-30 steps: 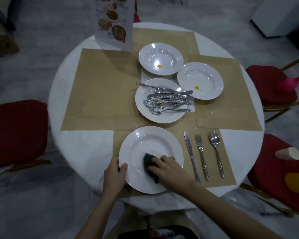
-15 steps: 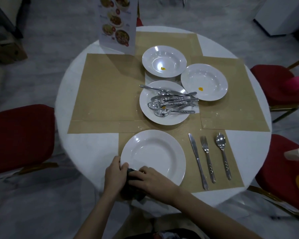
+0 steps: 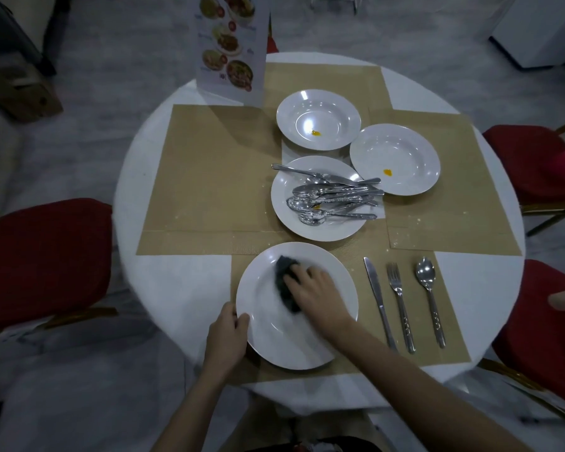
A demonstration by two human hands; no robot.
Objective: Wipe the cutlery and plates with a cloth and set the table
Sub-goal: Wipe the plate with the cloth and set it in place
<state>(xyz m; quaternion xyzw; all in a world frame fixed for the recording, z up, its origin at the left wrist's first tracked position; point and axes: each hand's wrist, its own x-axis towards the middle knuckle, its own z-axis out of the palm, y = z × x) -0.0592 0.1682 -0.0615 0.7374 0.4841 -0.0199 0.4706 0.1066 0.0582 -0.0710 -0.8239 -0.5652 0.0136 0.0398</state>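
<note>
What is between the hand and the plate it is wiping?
Only the dark cloth. The right hand presses it onto the near plate, so the cloth lies between fingers and plate. The left hand holds the plate's rim directly, with nothing visible between them.

Glossy white plates [image 3: 317,120] — smooth; shiny metal cutlery [image 3: 335,197]; matt woven tan mats [image 3: 209,171]; dark cloth [image 3: 286,283] — rough-looking.
</note>
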